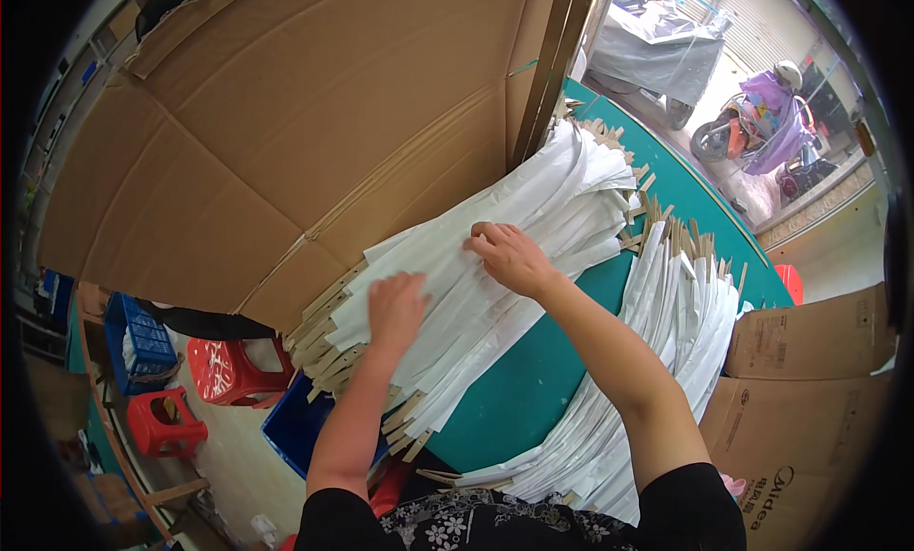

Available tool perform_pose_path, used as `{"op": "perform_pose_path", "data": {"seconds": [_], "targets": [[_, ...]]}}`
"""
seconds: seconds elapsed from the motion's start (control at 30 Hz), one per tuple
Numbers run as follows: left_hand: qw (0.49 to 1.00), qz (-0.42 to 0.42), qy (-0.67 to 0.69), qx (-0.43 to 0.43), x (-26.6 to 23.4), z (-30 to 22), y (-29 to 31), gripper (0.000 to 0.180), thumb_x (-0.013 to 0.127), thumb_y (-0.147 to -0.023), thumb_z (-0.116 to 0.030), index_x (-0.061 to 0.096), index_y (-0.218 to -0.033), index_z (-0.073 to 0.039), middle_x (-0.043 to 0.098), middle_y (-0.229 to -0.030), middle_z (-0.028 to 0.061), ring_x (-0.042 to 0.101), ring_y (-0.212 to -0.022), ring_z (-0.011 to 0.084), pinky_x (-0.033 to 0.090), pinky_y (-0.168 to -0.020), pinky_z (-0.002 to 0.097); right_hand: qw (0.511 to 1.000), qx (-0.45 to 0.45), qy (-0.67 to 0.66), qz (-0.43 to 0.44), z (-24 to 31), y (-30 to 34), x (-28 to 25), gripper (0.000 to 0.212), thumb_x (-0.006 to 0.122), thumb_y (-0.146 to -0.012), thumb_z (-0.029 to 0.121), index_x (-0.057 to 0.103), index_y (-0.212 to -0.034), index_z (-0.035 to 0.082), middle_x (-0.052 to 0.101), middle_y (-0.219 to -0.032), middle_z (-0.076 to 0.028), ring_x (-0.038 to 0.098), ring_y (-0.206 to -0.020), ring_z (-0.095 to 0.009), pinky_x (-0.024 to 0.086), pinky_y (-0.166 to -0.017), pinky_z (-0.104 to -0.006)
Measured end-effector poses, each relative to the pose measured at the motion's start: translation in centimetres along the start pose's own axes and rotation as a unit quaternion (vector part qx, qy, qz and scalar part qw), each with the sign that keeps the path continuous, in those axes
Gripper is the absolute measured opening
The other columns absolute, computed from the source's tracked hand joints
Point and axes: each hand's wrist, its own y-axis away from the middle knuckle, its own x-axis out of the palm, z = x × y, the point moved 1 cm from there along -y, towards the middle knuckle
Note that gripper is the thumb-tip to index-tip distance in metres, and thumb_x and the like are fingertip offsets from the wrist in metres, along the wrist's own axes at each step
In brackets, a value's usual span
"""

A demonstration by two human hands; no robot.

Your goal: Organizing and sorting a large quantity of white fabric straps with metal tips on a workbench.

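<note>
A pile of long, flat white sleeves [495, 303] lies across the green table, with tan strip ends [328, 327] sticking out at both ends. My right hand [512, 259] is over the middle of this pile, its fingers curled closed at a white sleeve. To its left and nearer to me, my left hand [397, 311] is above the pile's left part, smeared by motion, so its finger position cannot be made out. A second bundle of white sleeves [657, 332] with tan ends curves along the table to the right, under my right forearm.
A tall cardboard sheet [314, 122] stands along the pile's far left side. The green table [519, 399] shows between the bundles. Cardboard boxes [800, 408] stand at the right. Red stools [228, 370] and a blue crate [143, 337] are on the left. Covered vehicles [657, 46] stand outside.
</note>
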Motion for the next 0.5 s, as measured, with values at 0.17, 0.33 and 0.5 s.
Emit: {"op": "perform_pose_path", "data": {"seconds": [0.17, 0.33, 0.5], "targets": [[0.986, -0.107, 0.072, 0.103, 1.0, 0.1, 0.9, 0.037, 0.076, -0.077, -0.024, 0.064, -0.107, -0.007, 0.066, -0.096, 0.0096, 0.062, -0.093, 0.0279, 0.047, -0.083, 0.0393, 0.999, 0.011, 0.001, 0.036, -0.4, 0.3, 0.4, 0.018, 0.055, -0.081, 0.006, 0.064, -0.096, 0.009, 0.054, -0.114, -0.005, 0.052, -0.111, -0.023, 0.039, -0.098, -0.0365], [0.995, -0.083, 0.023, -0.041, 0.0, 0.4, 0.1, 0.032, 0.075, -0.077, -0.025, 0.065, -0.102, -0.007, 0.065, -0.095, 0.0102, 0.061, -0.093, 0.0295, 0.045, -0.079, 0.0414, 0.997, -0.064, 0.035, -0.018, 0.0, 0.6, 0.5, 0.021, 0.064, -0.07, 0.0, 0.064, -0.089, 0.009, 0.052, -0.122, -0.005, 0.041, -0.129, -0.025, 0.028, -0.113, -0.0446], [0.999, -0.008, 0.008, 0.044, 0.4, -1.0, 1.6, 0.027, 0.075, -0.079, -0.025, 0.068, -0.095, -0.004, 0.066, -0.09, 0.0108, 0.064, -0.081, 0.0303, 0.048, -0.082, 0.0398, 0.994, -0.102, 0.032, 0.002, -0.9, 1.4, 1.1, 0.022, 0.064, -0.07, 0.0, 0.06, -0.089, 0.009, 0.052, -0.121, -0.004, 0.04, -0.13, -0.024, 0.023, -0.116, -0.0466]]}}
